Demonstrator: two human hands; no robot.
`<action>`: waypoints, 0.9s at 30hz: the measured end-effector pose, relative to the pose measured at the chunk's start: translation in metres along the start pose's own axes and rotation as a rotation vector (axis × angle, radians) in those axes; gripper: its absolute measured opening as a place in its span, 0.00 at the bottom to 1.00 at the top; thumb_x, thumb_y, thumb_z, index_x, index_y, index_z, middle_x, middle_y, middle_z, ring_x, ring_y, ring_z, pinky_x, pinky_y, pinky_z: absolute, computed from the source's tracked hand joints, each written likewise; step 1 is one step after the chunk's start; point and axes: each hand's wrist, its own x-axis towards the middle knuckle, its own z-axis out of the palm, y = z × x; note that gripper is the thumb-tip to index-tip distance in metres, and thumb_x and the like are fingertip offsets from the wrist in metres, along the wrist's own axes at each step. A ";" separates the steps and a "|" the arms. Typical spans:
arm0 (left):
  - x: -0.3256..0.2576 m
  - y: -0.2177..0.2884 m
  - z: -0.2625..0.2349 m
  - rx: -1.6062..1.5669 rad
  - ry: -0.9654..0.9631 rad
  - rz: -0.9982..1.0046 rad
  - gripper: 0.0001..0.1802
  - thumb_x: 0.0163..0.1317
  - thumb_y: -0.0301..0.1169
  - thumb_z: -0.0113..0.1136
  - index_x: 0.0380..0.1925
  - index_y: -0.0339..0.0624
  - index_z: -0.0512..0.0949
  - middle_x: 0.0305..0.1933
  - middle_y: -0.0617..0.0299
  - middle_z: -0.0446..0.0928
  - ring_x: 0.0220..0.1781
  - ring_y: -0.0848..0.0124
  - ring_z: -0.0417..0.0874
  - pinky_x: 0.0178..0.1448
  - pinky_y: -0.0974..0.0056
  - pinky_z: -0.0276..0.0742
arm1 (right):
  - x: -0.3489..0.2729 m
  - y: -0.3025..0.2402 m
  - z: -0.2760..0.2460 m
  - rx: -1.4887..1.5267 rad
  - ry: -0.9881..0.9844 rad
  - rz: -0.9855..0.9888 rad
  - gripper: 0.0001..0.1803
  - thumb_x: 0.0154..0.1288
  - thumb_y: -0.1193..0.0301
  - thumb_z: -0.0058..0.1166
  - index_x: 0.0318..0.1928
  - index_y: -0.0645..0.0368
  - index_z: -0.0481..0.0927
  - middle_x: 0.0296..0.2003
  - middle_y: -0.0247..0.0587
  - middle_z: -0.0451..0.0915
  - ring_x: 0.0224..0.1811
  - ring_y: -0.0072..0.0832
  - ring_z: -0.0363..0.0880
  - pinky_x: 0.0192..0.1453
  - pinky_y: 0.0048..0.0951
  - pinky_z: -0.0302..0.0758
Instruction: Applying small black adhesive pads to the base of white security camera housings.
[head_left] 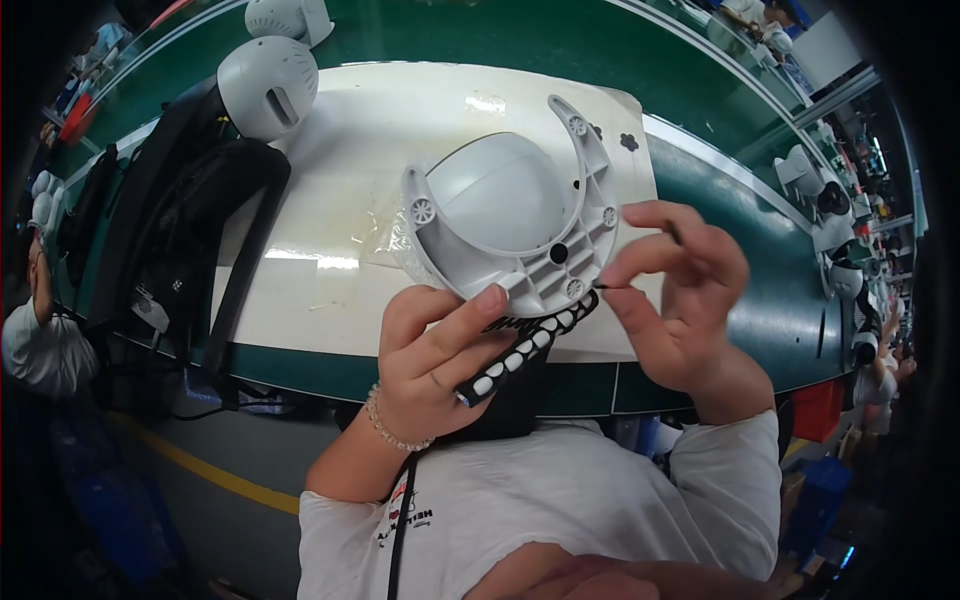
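Observation:
A white plastic housing [505, 190], with a domed body inside a curved, ribbed base [535, 283], is tilted up over the white mat. My left hand [430, 345] is closed around its near edge. The same hand holds a black strip with rows of white round spots [520, 353] just below the base. A round black pad [559, 253] sits on the ribbed side, with smaller dark dots along the curve. Beside the base's right end, my right hand [685, 290] pinches a small black piece [600, 287] between thumb and forefinger.
Under the housing lies a white mat [330, 210] on the green table [740, 190]. At the left stand a black tray-like frame [190, 210] and a white domed housing [268, 85]; another housing [290, 18] is behind it. Other people work at both sides.

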 end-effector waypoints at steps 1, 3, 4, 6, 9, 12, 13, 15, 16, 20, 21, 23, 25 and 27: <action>0.000 -0.001 0.000 -0.004 0.009 0.002 0.14 0.32 0.25 0.63 0.26 0.39 0.78 0.48 0.61 0.75 0.32 0.67 0.72 0.38 0.64 0.66 | 0.000 0.000 0.002 0.035 -0.041 0.049 0.36 0.51 0.84 0.51 0.58 0.57 0.47 0.32 0.42 0.74 0.48 0.35 0.68 0.56 0.39 0.57; 0.000 -0.001 0.000 -0.002 0.004 0.000 0.14 0.32 0.25 0.62 0.26 0.39 0.78 0.48 0.61 0.75 0.32 0.67 0.71 0.38 0.63 0.66 | -0.003 -0.001 0.007 0.079 -0.076 0.159 0.33 0.52 0.84 0.50 0.57 0.61 0.49 0.36 0.44 0.73 0.45 0.28 0.71 0.56 0.37 0.57; 0.000 -0.001 0.000 0.003 0.007 -0.004 0.14 0.31 0.24 0.62 0.26 0.39 0.79 0.48 0.61 0.75 0.33 0.67 0.71 0.39 0.63 0.66 | -0.003 -0.001 0.007 0.084 -0.077 0.160 0.33 0.52 0.84 0.50 0.57 0.61 0.49 0.36 0.44 0.73 0.45 0.28 0.71 0.56 0.37 0.57; 0.000 -0.001 0.001 0.010 0.004 -0.012 0.15 0.31 0.24 0.62 0.26 0.39 0.79 0.48 0.61 0.75 0.33 0.67 0.71 0.39 0.63 0.66 | -0.001 -0.002 0.008 0.010 -0.057 0.228 0.30 0.50 0.82 0.51 0.54 0.58 0.56 0.30 0.35 0.76 0.46 0.27 0.71 0.56 0.35 0.49; 0.000 0.001 0.001 0.019 0.003 -0.015 0.15 0.30 0.24 0.61 0.26 0.39 0.79 0.48 0.61 0.75 0.33 0.67 0.71 0.39 0.63 0.66 | -0.001 -0.009 0.011 -0.267 0.019 0.046 0.27 0.49 0.81 0.53 0.51 0.57 0.61 0.32 0.34 0.78 0.44 0.26 0.74 0.56 0.36 0.49; 0.000 0.001 0.002 0.013 0.002 -0.022 0.16 0.29 0.23 0.61 0.26 0.40 0.79 0.48 0.61 0.74 0.34 0.67 0.71 0.39 0.64 0.65 | -0.009 -0.004 0.015 -0.450 0.135 -0.129 0.25 0.46 0.80 0.55 0.48 0.56 0.66 0.33 0.33 0.78 0.42 0.26 0.77 0.56 0.37 0.50; 0.000 0.001 0.002 0.009 0.001 -0.026 0.16 0.28 0.23 0.61 0.26 0.40 0.79 0.49 0.61 0.74 0.34 0.67 0.71 0.39 0.64 0.65 | -0.013 -0.006 0.014 -0.479 0.116 -0.117 0.19 0.47 0.78 0.55 0.43 0.53 0.70 0.35 0.32 0.79 0.39 0.25 0.78 0.58 0.37 0.48; 0.000 0.002 0.002 0.018 -0.008 -0.031 0.17 0.27 0.23 0.60 0.26 0.40 0.79 0.49 0.61 0.74 0.34 0.67 0.71 0.40 0.64 0.65 | -0.018 -0.012 0.020 -0.536 0.127 -0.135 0.17 0.49 0.76 0.54 0.42 0.52 0.71 0.36 0.32 0.79 0.40 0.25 0.78 0.59 0.37 0.46; 0.000 0.003 0.002 0.029 -0.012 -0.037 0.17 0.26 0.23 0.60 0.26 0.40 0.79 0.50 0.61 0.74 0.34 0.67 0.71 0.40 0.64 0.65 | -0.020 -0.014 0.021 -0.591 0.134 -0.157 0.15 0.51 0.75 0.52 0.42 0.51 0.72 0.37 0.32 0.79 0.41 0.25 0.77 0.59 0.37 0.45; 0.000 0.003 0.001 0.040 -0.021 -0.042 0.19 0.24 0.23 0.60 0.26 0.40 0.80 0.51 0.60 0.73 0.35 0.67 0.70 0.41 0.64 0.66 | -0.015 -0.025 0.005 -0.578 -0.099 -0.013 0.12 0.53 0.73 0.52 0.41 0.50 0.72 0.40 0.34 0.79 0.49 0.27 0.73 0.62 0.39 0.41; 0.000 0.002 0.001 0.036 -0.021 -0.044 0.19 0.24 0.23 0.60 0.26 0.39 0.80 0.51 0.60 0.73 0.36 0.66 0.70 0.41 0.63 0.66 | -0.014 -0.025 0.003 -0.581 -0.096 -0.012 0.12 0.53 0.73 0.52 0.41 0.50 0.72 0.40 0.34 0.79 0.49 0.27 0.73 0.62 0.39 0.41; -0.003 0.000 -0.001 0.042 -0.016 -0.044 0.19 0.24 0.23 0.60 0.26 0.39 0.80 0.51 0.60 0.72 0.36 0.66 0.70 0.41 0.63 0.66 | -0.009 -0.017 -0.001 -0.256 0.079 0.110 0.12 0.53 0.73 0.55 0.39 0.50 0.72 0.43 0.38 0.77 0.55 0.36 0.69 0.62 0.41 0.41; -0.005 -0.001 -0.003 0.032 -0.060 -0.030 0.19 0.24 0.23 0.61 0.26 0.39 0.80 0.53 0.56 0.71 0.38 0.65 0.70 0.42 0.63 0.66 | -0.008 -0.002 -0.008 -0.173 0.118 0.126 0.09 0.52 0.72 0.57 0.35 0.54 0.73 0.53 0.47 0.66 0.61 0.46 0.58 0.63 0.44 0.45; -0.008 0.001 -0.002 0.025 -0.040 -0.055 0.19 0.25 0.23 0.62 0.27 0.40 0.81 0.56 0.53 0.67 0.38 0.64 0.71 0.43 0.63 0.67 | -0.001 0.002 -0.010 -0.080 0.125 0.203 0.08 0.51 0.71 0.58 0.33 0.57 0.74 0.59 0.51 0.57 0.65 0.47 0.49 0.64 0.44 0.49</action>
